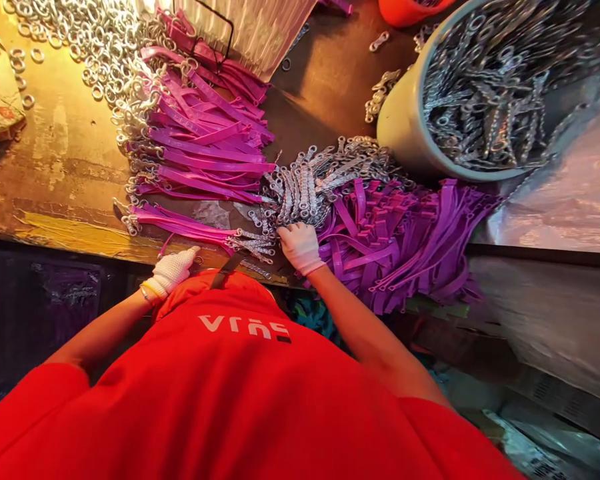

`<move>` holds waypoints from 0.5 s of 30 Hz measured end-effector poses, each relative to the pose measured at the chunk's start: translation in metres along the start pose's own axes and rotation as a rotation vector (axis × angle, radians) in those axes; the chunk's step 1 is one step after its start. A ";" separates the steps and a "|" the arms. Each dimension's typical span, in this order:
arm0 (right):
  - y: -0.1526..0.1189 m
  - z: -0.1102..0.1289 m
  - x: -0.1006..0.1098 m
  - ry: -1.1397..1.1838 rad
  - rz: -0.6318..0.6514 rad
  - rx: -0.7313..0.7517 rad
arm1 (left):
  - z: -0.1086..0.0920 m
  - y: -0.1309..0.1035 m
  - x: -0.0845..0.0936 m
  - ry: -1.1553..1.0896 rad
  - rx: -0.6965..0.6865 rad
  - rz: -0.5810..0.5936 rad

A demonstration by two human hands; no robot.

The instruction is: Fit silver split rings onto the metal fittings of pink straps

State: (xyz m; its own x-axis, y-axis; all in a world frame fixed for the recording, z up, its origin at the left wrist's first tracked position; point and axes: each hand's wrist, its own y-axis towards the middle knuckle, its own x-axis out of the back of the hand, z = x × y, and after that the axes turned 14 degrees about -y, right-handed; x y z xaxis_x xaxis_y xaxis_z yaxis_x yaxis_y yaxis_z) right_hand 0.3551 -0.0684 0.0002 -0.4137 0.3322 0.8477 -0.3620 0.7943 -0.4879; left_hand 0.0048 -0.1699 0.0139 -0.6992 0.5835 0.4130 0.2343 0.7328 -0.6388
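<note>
My left hand (174,272), in a white knit glove, is closed at the table's front edge, close against my red shirt. A thin purple strap end shows just behind it; what the fingers hold is hidden. My right hand (301,248), gloved too, has its fingers curled down at the near edge of a heap of silver twisted metal links (305,187); I cannot make out what they grip. Between the hands lies a bundle of purple straps (190,223) with silver links at its right end. To the right of my right hand, loose purple straps (380,233) hang over the edge.
Beyond the hands, purple straps with metal ends (210,137) lie in rows. Silver rings (93,47) are heaped at the back left. A pale bucket (405,117) full of twisted metal links stands at the right, near clear plastic sheeting (565,187).
</note>
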 end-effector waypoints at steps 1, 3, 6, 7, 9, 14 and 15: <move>-0.001 -0.003 0.000 0.030 -0.025 -0.005 | -0.002 0.004 -0.003 0.033 0.007 0.016; -0.003 -0.009 0.003 0.111 -0.106 -0.033 | -0.007 0.012 -0.007 0.085 0.016 0.052; -0.007 -0.016 0.013 0.239 -0.252 -0.102 | -0.012 0.020 -0.008 0.115 0.022 0.088; -0.008 -0.016 0.017 0.280 -0.288 -0.116 | -0.013 0.022 -0.007 0.114 0.023 0.094; -0.008 -0.014 0.025 0.362 -0.331 -0.130 | -0.016 0.025 -0.003 0.093 0.019 0.100; -0.009 0.019 0.050 0.672 -0.430 -0.104 | -0.026 0.026 0.012 -0.062 -0.005 0.103; -0.011 0.029 0.056 0.749 -0.443 -0.070 | -0.030 0.024 0.015 -0.114 -0.008 0.099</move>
State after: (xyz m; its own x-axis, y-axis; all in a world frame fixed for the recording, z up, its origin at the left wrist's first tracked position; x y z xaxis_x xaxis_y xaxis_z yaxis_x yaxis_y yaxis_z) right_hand 0.3115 -0.0731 0.0469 0.4197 0.2127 0.8824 -0.2972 0.9508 -0.0878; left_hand 0.0207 -0.1331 0.0242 -0.7444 0.6099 0.2718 0.3105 0.6766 -0.6677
